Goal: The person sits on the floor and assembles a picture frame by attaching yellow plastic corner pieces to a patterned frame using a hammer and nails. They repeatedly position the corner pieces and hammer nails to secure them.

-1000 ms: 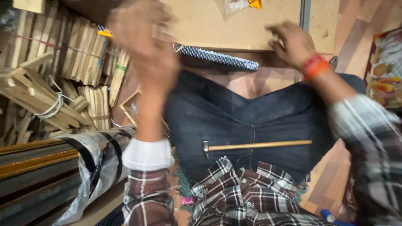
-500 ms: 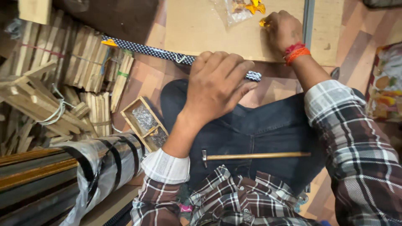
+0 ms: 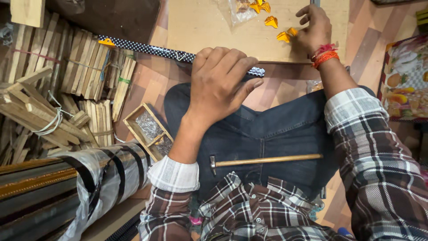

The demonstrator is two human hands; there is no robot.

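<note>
A view looking straight down at a seated person's lap and two bare hands, with a plaid shirt at the bottom of the frame and dark jeans across the centre. The left hand (image 3: 223,82) sits just above centre, palm down, fingers curled over a long, thin dotted strip (image 3: 147,50) that is black with small white dots and runs from the upper left of the frame to beneath that hand; the hand grasps its near end, and a yellow corner piece (image 3: 106,42) caps the far end at upper left. The right hand (image 3: 315,29) is in the upper right, wearing red and orange thread bands at the wrist, fingers bent loosely and fingertips touching small gold metal corner pieces (image 3: 283,36) scattered on a flat wooden board (image 3: 205,24) that fills the upper centre; whether it pinches one cannot be told. A clear plastic bag (image 3: 238,9) holding more gold pieces lies at the top edge of the board. A small hammer (image 3: 265,160) with a pale wooden handle lies across the lap, below centre, head to the left, touched by neither hand. Just left of the knee, a small open wooden box (image 3: 149,131) holds silvery nails or pins. Bundles of wooden sticks (image 3: 58,93) fill the left side, and a roll wrapped in clear plastic (image 3: 96,178) lies at lower left. A colourful printed mat (image 3: 403,80) shows at the right edge.
</note>
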